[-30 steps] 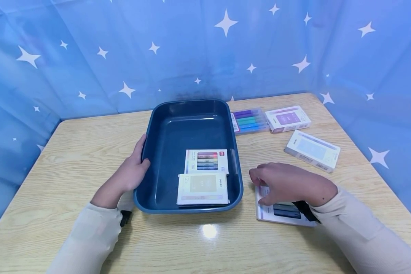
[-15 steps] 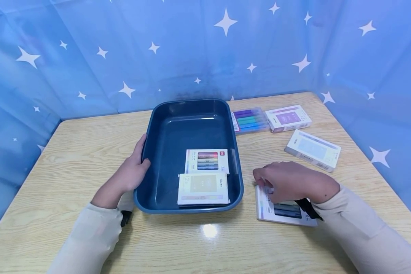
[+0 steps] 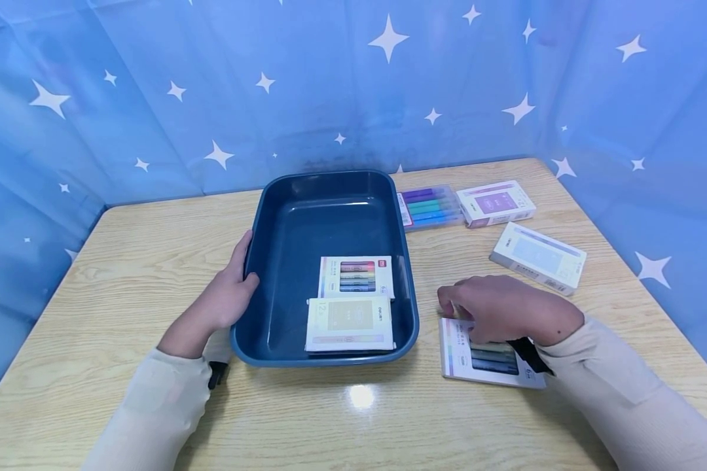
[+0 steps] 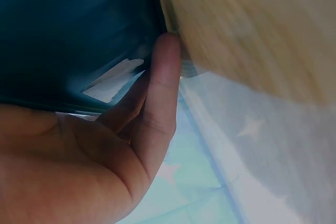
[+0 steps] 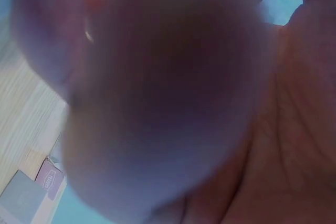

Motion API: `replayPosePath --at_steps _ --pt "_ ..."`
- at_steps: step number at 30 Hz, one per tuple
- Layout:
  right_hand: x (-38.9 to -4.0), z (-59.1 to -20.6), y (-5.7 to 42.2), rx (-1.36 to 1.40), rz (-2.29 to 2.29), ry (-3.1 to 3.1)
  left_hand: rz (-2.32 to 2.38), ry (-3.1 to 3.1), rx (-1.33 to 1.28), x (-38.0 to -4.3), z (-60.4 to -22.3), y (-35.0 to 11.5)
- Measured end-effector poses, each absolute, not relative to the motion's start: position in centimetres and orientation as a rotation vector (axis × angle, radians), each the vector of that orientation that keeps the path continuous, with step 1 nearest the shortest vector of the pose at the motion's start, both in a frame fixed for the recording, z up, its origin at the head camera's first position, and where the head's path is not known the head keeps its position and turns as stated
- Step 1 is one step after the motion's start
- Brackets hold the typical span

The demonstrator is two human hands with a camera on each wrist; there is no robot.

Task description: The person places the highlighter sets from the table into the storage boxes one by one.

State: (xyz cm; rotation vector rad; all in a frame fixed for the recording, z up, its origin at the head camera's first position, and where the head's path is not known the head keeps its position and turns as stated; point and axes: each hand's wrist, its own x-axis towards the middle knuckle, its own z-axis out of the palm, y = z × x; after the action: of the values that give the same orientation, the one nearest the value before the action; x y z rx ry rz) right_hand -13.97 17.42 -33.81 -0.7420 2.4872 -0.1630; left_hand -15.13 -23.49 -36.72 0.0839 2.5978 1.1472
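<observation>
My left hand (image 3: 226, 297) holds the left side of a dark blue plastic bin (image 3: 324, 362), thumb at the rim. In the left wrist view, its fingers (image 4: 164, 85) press the bin's outer wall. Over a flat white box of pens (image 3: 456, 366) bends my right hand (image 3: 501, 307), its fingers curled at the far edge. The box lies on the table, dark pens showing through its window. The thumb tip is hidden, and the right wrist view is mostly a blurred digit. Inside the bin lie a windowed pen box (image 3: 330, 278) and a cream-white box (image 3: 350, 325).
Right of the bin lie a clear case of coloured pens (image 3: 430, 208), a white box with a purple panel (image 3: 495, 204) and a white box with a pale blue panel (image 3: 539, 257). Behind the wooden table (image 3: 141, 261) hangs a blue star-patterned curtain (image 3: 306, 124).
My right hand has shifted slightly right and its thumb has drawn in toward the fingers, baring more of the pen box. My left hand and the bin stay put.
</observation>
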Motion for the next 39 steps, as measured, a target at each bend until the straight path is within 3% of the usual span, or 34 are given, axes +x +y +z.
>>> replayPosePath --at_steps 39 --pt "-15.0 -34.7 17.7 -0.824 -0.197 2.735 1.149 2.590 0.083 -15.1 -36.7 -23.5"
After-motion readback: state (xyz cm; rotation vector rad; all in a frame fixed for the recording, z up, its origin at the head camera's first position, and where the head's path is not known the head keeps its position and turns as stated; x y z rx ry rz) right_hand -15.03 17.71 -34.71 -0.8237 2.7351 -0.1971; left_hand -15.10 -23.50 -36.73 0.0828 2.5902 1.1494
